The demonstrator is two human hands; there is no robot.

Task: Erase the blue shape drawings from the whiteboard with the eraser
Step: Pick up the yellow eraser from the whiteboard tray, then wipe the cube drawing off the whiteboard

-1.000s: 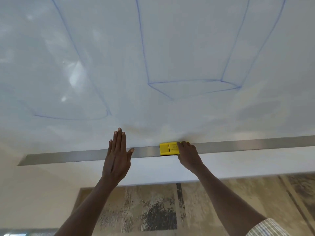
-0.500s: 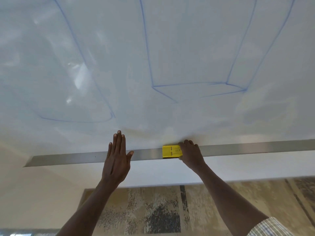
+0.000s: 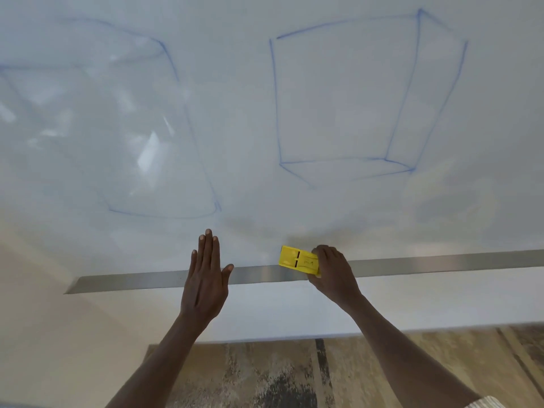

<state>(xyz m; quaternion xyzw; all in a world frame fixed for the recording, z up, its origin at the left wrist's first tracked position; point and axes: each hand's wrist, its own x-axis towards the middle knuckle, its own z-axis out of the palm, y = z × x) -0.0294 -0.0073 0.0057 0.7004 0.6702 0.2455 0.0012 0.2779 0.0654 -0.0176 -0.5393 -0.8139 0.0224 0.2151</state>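
Right hand (image 3: 331,270) grip closed on yellow eraser (image 3: 298,259) at tray, left hand (image 3: 206,278) flat, fingers straight

Long brushed-metal tray ledge (image 3: 441,262) running across lower middle of frame under glossy white whiteboard (image 3: 235,113). Yellow rectangular plastic eraser (image 3: 297,259) sitting at ledge centre. Patterned beige-grey floor (image 3: 265,375) showing along bottom.

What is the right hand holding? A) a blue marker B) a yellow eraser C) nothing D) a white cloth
B: the right hand grips the yellow eraser at the metal tray along the bottom of the whiteboard, while the left hand is flat and holds nothing.
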